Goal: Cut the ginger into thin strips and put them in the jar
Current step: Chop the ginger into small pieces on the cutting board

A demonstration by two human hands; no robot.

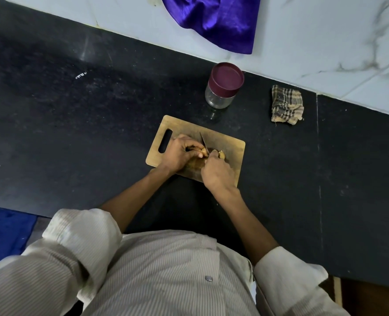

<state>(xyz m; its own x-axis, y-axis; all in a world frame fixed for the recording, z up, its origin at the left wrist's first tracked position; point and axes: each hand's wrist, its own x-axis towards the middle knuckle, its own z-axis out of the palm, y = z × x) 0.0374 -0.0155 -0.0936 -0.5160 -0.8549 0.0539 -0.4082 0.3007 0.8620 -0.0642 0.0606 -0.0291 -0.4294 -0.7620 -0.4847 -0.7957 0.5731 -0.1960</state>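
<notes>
Head view: we hold the ginger (201, 152) on the cutting board (225, 142) in our left grip (177, 153); right grip (216, 174) holds the knife (203, 142). Slicing is under way; next, thin strips, then uncapping the far jar (223, 87).

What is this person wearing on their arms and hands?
Both hands, left hand and right hand, are bare, with no gloves. The forearms are bare too. The shirt is pale with fine stripes, and its sleeves are rolled up.
</notes>
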